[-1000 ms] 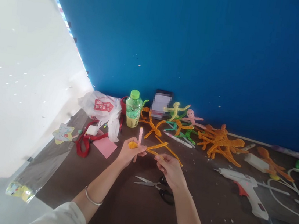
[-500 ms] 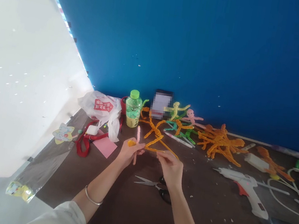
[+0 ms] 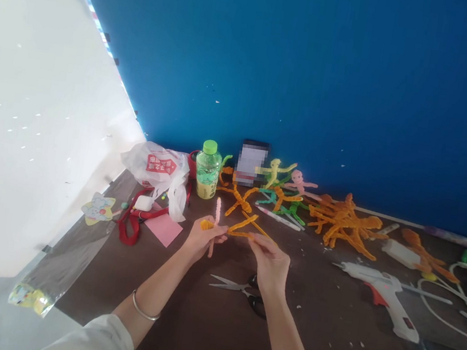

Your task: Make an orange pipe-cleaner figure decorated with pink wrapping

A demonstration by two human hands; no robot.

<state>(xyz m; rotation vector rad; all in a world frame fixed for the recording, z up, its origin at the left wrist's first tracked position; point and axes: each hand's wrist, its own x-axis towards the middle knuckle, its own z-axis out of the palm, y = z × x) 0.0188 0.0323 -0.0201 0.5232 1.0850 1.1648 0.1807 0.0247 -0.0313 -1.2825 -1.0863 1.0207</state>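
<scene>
My left hand (image 3: 202, 239) is closed around a small figure of twisted pipe cleaners, with an orange coiled end (image 3: 207, 225) at the thumb and a pink stem (image 3: 217, 210) standing up out of the fist. Orange pipe cleaner limbs (image 3: 246, 222) stretch from it to the right. Between thumb and fingertips, my right hand (image 3: 269, 258) pinches one orange pipe cleaner strand. Black-handled scissors (image 3: 233, 284) lie on the brown table below, partly hidden behind my right wrist. Just beyond my hands rests an orange pipe cleaner figure (image 3: 241, 199).
Behind stand a green-capped bottle (image 3: 207, 171) and a white plastic bag (image 3: 152, 166). Yellow (image 3: 274, 172) and pink figures (image 3: 297, 183) sit at the back, beside an orange pile (image 3: 342, 222). A glue gun (image 3: 384, 292) with cables lies right; pink paper (image 3: 165, 229) lies left.
My right hand has shifted slightly to the right along the orange strand, its fingers still pinched. My left hand stays nearly in place with the figure.
</scene>
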